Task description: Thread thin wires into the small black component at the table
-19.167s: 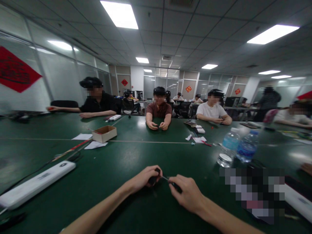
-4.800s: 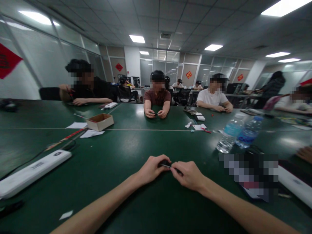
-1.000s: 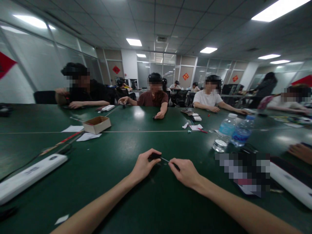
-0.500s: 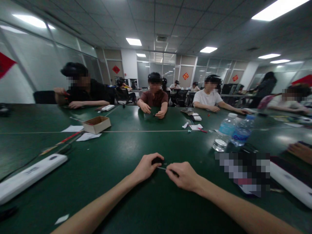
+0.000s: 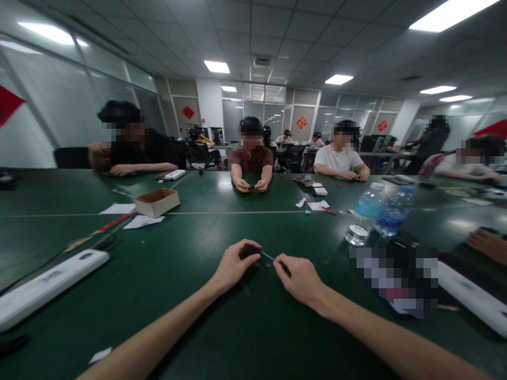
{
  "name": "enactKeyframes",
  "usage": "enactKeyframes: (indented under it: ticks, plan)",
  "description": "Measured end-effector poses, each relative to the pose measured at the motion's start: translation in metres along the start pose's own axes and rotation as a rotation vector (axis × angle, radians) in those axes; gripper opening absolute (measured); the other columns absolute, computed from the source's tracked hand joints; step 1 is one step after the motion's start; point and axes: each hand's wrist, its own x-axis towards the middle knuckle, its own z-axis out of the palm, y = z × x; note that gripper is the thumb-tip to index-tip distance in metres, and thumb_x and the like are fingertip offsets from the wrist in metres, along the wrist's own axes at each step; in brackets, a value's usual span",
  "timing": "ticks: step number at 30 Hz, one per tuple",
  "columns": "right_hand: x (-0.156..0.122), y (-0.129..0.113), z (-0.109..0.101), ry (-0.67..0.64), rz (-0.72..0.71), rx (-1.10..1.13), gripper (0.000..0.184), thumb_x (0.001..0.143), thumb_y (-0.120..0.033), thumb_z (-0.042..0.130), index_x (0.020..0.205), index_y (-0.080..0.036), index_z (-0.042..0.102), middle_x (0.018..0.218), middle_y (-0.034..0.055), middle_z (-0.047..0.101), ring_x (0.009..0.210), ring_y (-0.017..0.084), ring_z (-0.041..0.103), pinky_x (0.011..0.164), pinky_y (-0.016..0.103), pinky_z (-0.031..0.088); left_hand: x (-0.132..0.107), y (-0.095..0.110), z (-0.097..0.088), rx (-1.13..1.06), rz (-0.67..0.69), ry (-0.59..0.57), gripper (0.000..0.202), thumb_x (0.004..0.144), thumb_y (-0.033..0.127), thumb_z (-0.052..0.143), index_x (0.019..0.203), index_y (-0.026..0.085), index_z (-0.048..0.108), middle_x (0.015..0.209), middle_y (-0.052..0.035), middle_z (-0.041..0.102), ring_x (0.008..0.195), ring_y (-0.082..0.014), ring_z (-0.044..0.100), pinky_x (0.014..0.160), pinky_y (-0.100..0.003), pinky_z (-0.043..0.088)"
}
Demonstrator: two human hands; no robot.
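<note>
**Small black piece and thin metal rod held between two hands**

Above the green table [image 5: 158, 322], the left hand [image 5: 233, 266] has its fingers [image 5: 242, 248] clamped around the small black piece [image 5: 249, 250]. The right hand [image 5: 301, 279] pinches its fingertips [image 5: 283, 264] together on the near end of the thin metal rod [image 5: 269, 256], which slants between the hands.

Right of the small black piece stand two water bottles [image 5: 366, 214], with a pixelated blurred object [image 5: 392, 279] just in front of them. Farther left of it lie a cardboard box [image 5: 156, 205] and a white power strip [image 5: 51, 289]. Straight ahead across the table sits a co-worker in a brown shirt [image 5: 250, 161].

That co-worker's hands, apart half a second ago, are now together at the table's edge, and the rod now slants more steeply.
</note>
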Motion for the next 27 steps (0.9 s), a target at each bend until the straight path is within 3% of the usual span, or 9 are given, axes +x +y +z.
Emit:
enactKeyframes:
  ticks: [8,21,27]
  plan:
    - [0.0003,-0.0018,-0.0001,-0.034,-0.007,-0.024,0.025,0.1,-0.033,0.038,0.098,-0.021,0.06,0.08,0.0011,0.064,0.064,0.013,0.059,0.059,0.024,0.041,-0.0018,0.006,-0.0016,-0.062,0.001,-0.001,0.025,0.08,0.026,0.067,0.104,0.02,0.063,0.105,-0.005,0.066,0.096,-0.0193,0.063,0.089,-0.032,0.05]
    - [0.0003,0.0022,-0.0004,-0.034,-0.044,-0.024,0.025,0.099,-0.031,0.039,0.098,-0.019,0.061,0.08,0.002,0.064,0.066,0.013,0.059,0.063,0.024,0.042,-0.0045,0.0031,-0.0006,0.019,0.017,0.008,0.024,0.081,0.027,0.065,0.104,0.021,0.065,0.1,-0.0032,0.068,0.09,-0.0189,0.065,0.083,-0.03,0.052]
    - [-0.0038,-0.0029,-0.0023,-0.116,-0.223,-0.013,0.025,0.097,-0.033,0.042,0.095,-0.019,0.063,0.077,0.0017,0.064,0.063,0.013,0.057,0.061,0.024,0.04,-0.0054,0.004,0.0062,0.169,0.094,-0.145,0.021,0.079,0.024,0.066,0.1,0.023,0.068,0.095,-0.0018,0.069,0.088,-0.0196,0.065,0.081,-0.029,0.05]
